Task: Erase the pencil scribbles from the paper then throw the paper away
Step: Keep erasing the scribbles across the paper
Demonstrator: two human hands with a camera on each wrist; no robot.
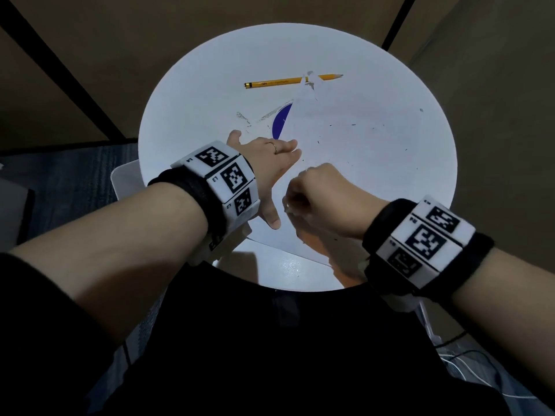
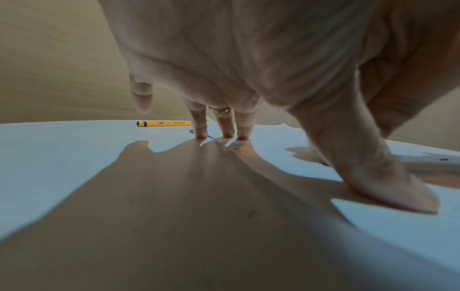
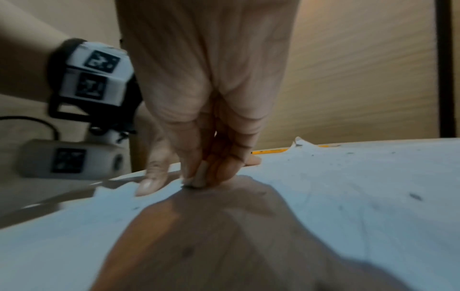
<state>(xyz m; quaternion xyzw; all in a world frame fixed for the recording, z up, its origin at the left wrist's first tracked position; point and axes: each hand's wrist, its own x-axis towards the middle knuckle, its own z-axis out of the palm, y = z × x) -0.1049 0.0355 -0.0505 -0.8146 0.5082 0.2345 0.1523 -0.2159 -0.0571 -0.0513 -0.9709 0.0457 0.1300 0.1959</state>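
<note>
A white sheet of paper (image 1: 345, 139) lies on the round white table (image 1: 186, 94), with dark flecks scattered over it. Its far corner (image 1: 309, 78) is crumpled and curls up over a yellow pencil (image 1: 276, 82). My left hand (image 1: 279, 181) presses flat on the paper's left part, fingers straight (image 2: 224, 126), thumb (image 2: 373, 167) spread toward me. Just to the right, my right hand (image 1: 303, 202) pinches a small pale eraser (image 3: 196, 180) and holds it down on the paper (image 3: 348, 187). Grey scribble marks (image 1: 243, 117) show to the left of the sheet.
A purple patch (image 1: 282, 120) shows at the paper's left edge. A white object (image 1: 123, 181) stands beside the table on the left. White and black cables (image 1: 456, 355) lie on the floor at the right. The pencil (image 2: 164, 123) lies beyond my left fingertips.
</note>
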